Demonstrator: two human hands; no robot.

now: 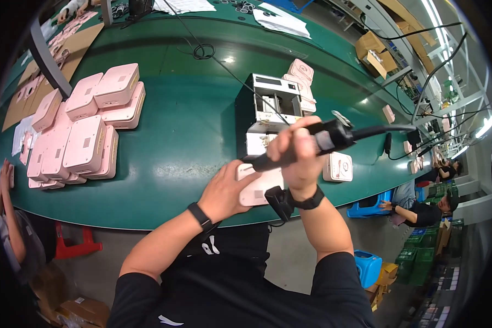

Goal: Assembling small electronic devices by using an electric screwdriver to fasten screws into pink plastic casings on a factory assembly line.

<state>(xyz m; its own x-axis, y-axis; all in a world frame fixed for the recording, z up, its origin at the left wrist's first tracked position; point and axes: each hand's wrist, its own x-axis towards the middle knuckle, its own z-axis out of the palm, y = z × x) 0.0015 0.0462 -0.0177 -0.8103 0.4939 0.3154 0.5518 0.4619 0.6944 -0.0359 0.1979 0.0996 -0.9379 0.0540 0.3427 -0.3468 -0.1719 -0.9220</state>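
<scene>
My right hand (296, 150) grips a black electric screwdriver (333, 136) whose cable runs off to the right; its tip points down-left toward a pink plastic housing (259, 188). My left hand (224, 188) rests flat on that housing and holds it at the near edge of the green bench (191, 126). Just behind stands a white-and-black fixture box (268, 104). A black object (280, 202) hangs below my right wrist.
Stacks of pink housings (84, 131) lie at the left, more pink housings (301, 82) behind the fixture and one (338, 167) to its right. Papers and cables lie at the far side. Other people work at the left edge (13, 229) and at the right (426, 210).
</scene>
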